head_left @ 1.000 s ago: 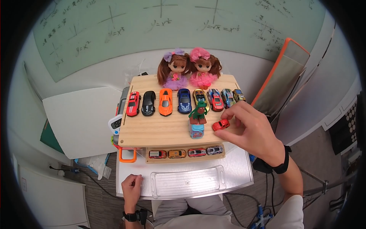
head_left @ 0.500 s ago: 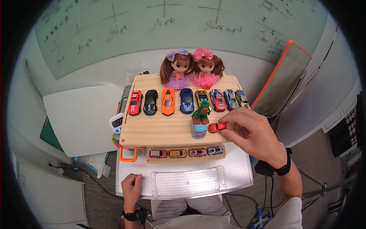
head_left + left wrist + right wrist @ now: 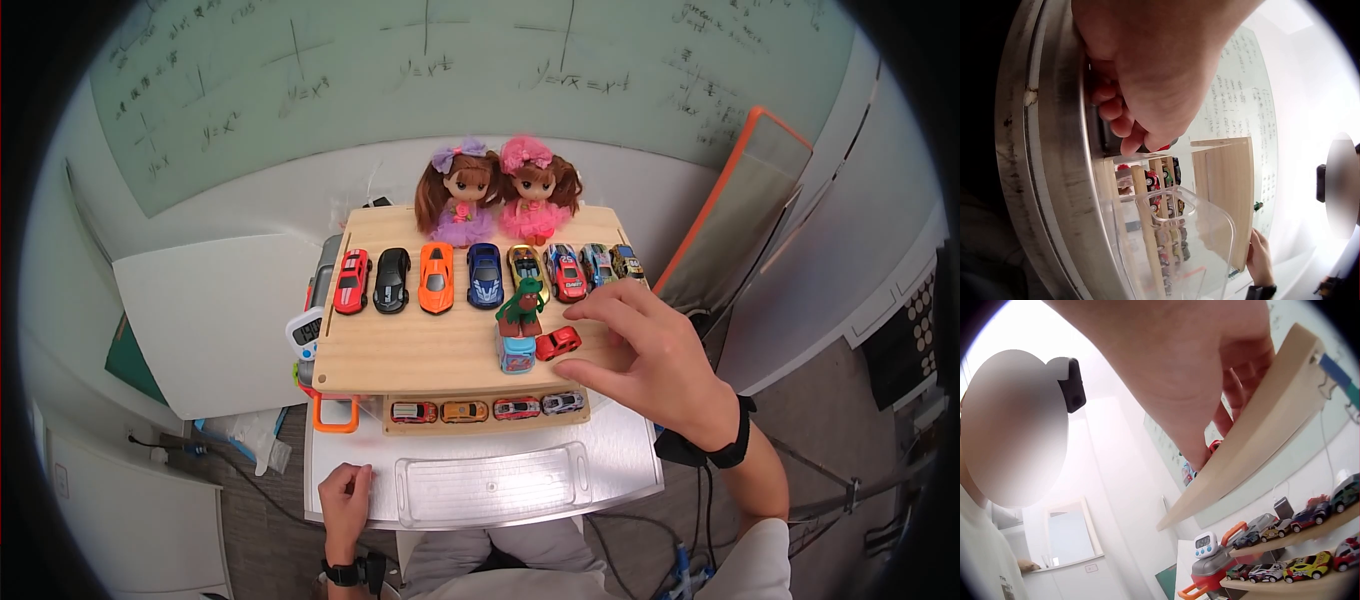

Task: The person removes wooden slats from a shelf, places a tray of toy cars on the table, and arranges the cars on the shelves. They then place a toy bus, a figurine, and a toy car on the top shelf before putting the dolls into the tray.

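Note:
In the head view a small red toy car (image 3: 558, 343) stands on the upper wooden board (image 3: 420, 350), at an angle, right beside a light-blue toy vehicle (image 3: 517, 354). A green and brown figurine (image 3: 522, 308) is on top of that vehicle. My right hand (image 3: 655, 360) is just right of the red car, thumb and fingers spread apart around its near end and not gripping it. My left hand (image 3: 345, 498) rests at the front left of the silver table, fingers loosely curled with nothing in them. In the left wrist view, those curled fingers (image 3: 1124, 122) lie by the table's metal edge.
Several toy cars, among them an orange car (image 3: 436, 278), line the board behind. Two dolls (image 3: 463, 190) sit at its back edge. More cars stand on a lower shelf (image 3: 480, 430). A clear plastic tray (image 3: 490, 487) lies in front; a white timer (image 3: 303, 332) is at the left.
My right hand has moved the red car left to the light-blue vehicle, let it go and drawn back slightly with its fingers spread. My left hand has stayed in place.

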A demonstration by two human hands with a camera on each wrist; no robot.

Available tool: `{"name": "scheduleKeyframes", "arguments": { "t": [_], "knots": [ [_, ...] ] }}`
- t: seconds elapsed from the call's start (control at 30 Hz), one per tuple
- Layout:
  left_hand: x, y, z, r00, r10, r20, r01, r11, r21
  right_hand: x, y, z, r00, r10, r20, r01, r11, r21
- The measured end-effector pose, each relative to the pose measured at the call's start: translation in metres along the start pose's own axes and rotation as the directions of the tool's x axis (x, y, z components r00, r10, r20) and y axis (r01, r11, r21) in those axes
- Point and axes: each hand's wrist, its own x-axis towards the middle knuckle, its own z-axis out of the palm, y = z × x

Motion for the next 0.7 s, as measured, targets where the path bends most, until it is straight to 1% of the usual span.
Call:
{"name": "scheduleKeyframes", "arguments": {
  "t": [0.13,0.2,0.27,0.33,0.37,0.47,0.63,0.7],
  "knots": [
    [0.000,0.003,-0.001,1.000,0.019,-0.011,-0.019,1.000,0.013,0.001,0.005,0.003,0.996,-0.085,-0.020,0.085,0.996,-0.028],
    [0.000,0.006,-0.001,1.000,0.010,0.001,-0.010,0.999,0.032,0.001,0.008,0.003,0.997,-0.070,0.022,0.070,0.997,-0.022],
    [0.000,0.009,-0.001,1.000,0.023,-0.008,-0.023,0.999,0.032,0.002,0.008,-0.001,0.996,-0.084,0.025,0.085,0.996,-0.034],
    [0.000,0.007,-0.001,0.999,0.045,-0.012,-0.044,0.998,0.048,0.002,0.006,-0.006,0.999,-0.039,0.037,0.040,0.999,-0.031],
    [0.000,0.004,0.000,0.998,0.053,-0.017,-0.053,0.998,0.041,0.003,0.001,-0.008,0.999,0.013,0.040,-0.012,1.000,-0.007],
    [-0.001,-0.003,0.002,0.997,0.073,-0.035,-0.071,0.997,0.040,0.000,0.003,-0.008,0.999,-0.023,0.022,0.024,0.999,-0.022],
    [0.000,0.004,0.000,0.997,0.073,-0.034,-0.072,0.997,0.022,0.002,0.000,-0.011,1.000,-0.008,0.030,0.009,0.999,-0.032],
    [-0.001,0.005,-0.001,0.996,0.081,-0.026,-0.080,0.996,0.031,0.003,0.002,-0.011,0.994,-0.084,0.069,0.084,0.996,0.001]
  ]
}}
